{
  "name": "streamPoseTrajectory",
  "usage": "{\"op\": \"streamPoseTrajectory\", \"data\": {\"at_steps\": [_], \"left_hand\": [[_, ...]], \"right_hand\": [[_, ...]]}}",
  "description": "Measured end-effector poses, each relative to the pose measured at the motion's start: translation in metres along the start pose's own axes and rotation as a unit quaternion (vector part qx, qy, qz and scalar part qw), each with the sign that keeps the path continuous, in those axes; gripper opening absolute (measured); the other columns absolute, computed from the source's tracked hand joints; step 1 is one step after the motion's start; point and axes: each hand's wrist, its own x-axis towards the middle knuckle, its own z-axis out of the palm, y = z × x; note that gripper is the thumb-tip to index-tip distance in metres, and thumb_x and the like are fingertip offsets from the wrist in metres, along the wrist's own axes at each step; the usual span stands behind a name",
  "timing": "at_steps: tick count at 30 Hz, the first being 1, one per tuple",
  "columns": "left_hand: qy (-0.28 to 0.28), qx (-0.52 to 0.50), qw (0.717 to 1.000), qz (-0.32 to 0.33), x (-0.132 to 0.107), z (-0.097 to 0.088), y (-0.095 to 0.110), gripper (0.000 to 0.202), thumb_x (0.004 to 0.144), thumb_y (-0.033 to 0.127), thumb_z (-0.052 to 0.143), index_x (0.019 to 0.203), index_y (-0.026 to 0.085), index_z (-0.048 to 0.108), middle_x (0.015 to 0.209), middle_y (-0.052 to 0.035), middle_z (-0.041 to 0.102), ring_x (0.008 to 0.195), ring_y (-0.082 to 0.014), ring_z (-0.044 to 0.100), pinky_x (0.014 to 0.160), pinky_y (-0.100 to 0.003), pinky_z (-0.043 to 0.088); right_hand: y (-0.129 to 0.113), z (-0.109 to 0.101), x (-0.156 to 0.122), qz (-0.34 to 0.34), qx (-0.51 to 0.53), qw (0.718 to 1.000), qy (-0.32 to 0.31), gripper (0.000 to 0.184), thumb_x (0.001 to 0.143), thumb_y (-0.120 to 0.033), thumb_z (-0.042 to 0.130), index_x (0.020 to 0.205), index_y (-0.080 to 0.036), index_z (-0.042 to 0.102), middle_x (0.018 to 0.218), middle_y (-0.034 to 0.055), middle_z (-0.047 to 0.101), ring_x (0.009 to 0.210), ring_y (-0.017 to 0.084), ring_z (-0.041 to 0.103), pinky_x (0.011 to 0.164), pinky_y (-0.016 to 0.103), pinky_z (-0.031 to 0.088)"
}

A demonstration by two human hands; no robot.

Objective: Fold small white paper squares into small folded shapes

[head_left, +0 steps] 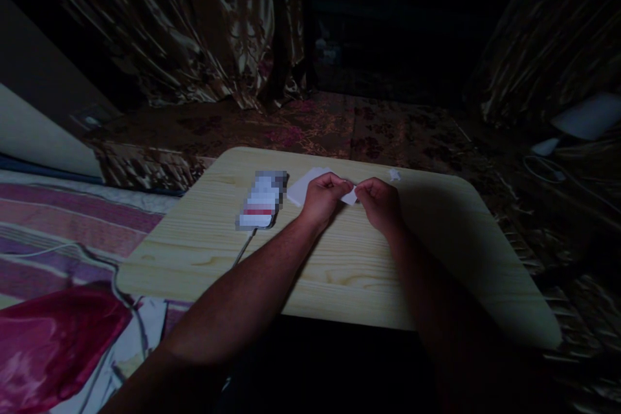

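Both my hands rest on a small light wooden table (436,259) in a dim room. My left hand (321,197) is closed, pinching a small piece of white paper (350,196). My right hand (379,204) is closed too and pinches the same piece from the other side. Under and behind my left hand lies a larger white sheet (303,186). A tiny white scrap (394,174) sits on the table just beyond my right hand.
A phone (262,200) with a cable (244,249) lies left of my hands. Striped bedding (63,226) and a red cloth (53,343) are at the left. Shiny patterned curtains (194,32) hang behind, and white objects (587,118) lie at the far right.
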Motion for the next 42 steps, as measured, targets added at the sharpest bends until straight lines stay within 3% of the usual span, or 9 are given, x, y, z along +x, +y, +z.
{"op": "streamPoseTrajectory", "data": {"at_steps": [14,27,38,42], "left_hand": [[0.002,0.023,1.0,-0.002,0.003,-0.003,-0.006,0.023,0.062,0.028,0.084,0.063,0.016,0.065,0.061,0.0009,0.067,0.056,-0.0102,0.057,0.06,-0.025,0.044],[-0.013,0.019,1.0,0.006,0.008,-0.008,-0.012,0.021,0.063,0.025,0.082,0.061,0.015,0.064,0.067,-0.0007,0.071,0.061,-0.0106,0.06,0.064,-0.025,0.046],[0.005,0.091,0.996,-0.01,0.016,-0.011,-0.024,0.027,0.067,0.036,0.082,0.07,0.015,0.066,0.064,-0.0013,0.067,0.055,-0.0107,0.055,0.056,-0.025,0.042],[-0.023,0.123,0.992,-0.005,0.019,-0.014,-0.024,0.025,0.07,0.037,0.079,0.071,0.014,0.068,0.069,-0.003,0.069,0.06,-0.0118,0.057,0.06,-0.025,0.044]], "right_hand": [[0.004,0.0,0.0,0.023,0.006,1.0,-0.008,0.018,0.082,-0.037,0.064,0.077,-0.021,0.069,0.067,0.0002,0.071,0.063,0.017,0.064,0.06,0.028,0.046],[0.017,0.006,0.0,0.039,0.032,0.999,-0.018,0.018,0.082,-0.037,0.064,0.076,-0.021,0.067,0.065,0.0006,0.071,0.061,0.017,0.063,0.06,0.028,0.046],[0.015,0.01,0.002,0.06,0.017,0.998,-0.006,0.017,0.082,-0.038,0.063,0.076,-0.022,0.066,0.066,0.0009,0.071,0.063,0.018,0.064,0.06,0.028,0.046],[0.016,0.01,0.002,0.055,0.004,0.998,-0.004,0.017,0.082,-0.037,0.062,0.076,-0.022,0.065,0.066,0.0006,0.07,0.064,0.018,0.065,0.061,0.029,0.046]]}}
